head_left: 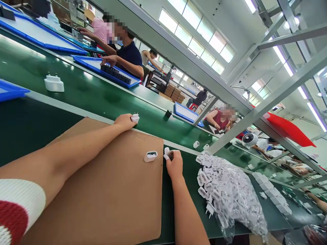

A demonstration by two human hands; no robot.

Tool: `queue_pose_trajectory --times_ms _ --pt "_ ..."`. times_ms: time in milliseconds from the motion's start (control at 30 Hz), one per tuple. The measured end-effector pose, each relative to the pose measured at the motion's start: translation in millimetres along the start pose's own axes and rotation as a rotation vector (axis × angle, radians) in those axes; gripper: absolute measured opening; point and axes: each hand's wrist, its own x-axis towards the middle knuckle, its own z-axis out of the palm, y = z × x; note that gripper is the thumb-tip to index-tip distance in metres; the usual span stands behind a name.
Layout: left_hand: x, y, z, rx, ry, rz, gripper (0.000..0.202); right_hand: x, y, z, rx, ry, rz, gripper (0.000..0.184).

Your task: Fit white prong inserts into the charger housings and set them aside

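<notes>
While the cardboard's right-edge case looks undone, our left hand grips a done-looking plug; our right hand, we can't tell.

passage over cardboard between forearms, white casing near its right edge, bagged pile blocking right

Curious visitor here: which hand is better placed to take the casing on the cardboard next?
Probably the right hand: nearer the casing, though it may hold something. The left hand is farther, holding a white plug.
</notes>
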Motion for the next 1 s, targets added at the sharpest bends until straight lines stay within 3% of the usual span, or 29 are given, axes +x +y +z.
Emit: queue_pose_trajectory --times_ms 133,233,300,433,500,567,700,833,867,1000 --pt "0 2 5.5 0.047 0.101 -0.022 0.078 -2 -3 2 0.081 0.028 0.022 0.012" --pt "-16 4 9.4 0.103 0.207 0.178 0.101 -6 -6 -1 0.290 0.072 0.112 0.026" --pt "-35 2 10.5 0.133 0.019 0.456 0.105 -9 -8 -4 0.489 0.106 0.181 0.041" --pt "-90 6 8.8 0.248 -0.608 0.861 0.128 -14 -10 -11 0.581 0.142 0.232 0.064" --pt "-114 16 8.7 0.325 -0.777 0.970 0.129 -16 -11 -12 0.543 0.135 0.213 0.058" --pt "-131 29 9.5 0.411 -0.857 1.011 0.115 -19 -12 -13 0.528 0.120 0.183 0.051" --pt "-148 44 10.3 0.513 -0.715 0.923 0.076 -23 -22 -17 0.623 0.056 0.195 0.049" --pt "-167 37 15.0 0.470 -0.584 0.815 0.026 -28 -40 -25 0.826 -0.028 0.296 0.047" --pt "-172 32 17.9 0.431 -0.550 0.787 0.021 -29 -44 -27 0.869 -0.055 0.315 0.046" --pt "-186 10 35.4 0.143 -0.423 0.667 0.031 -31 -55 -30 0.990 -0.218 0.371 0.040"
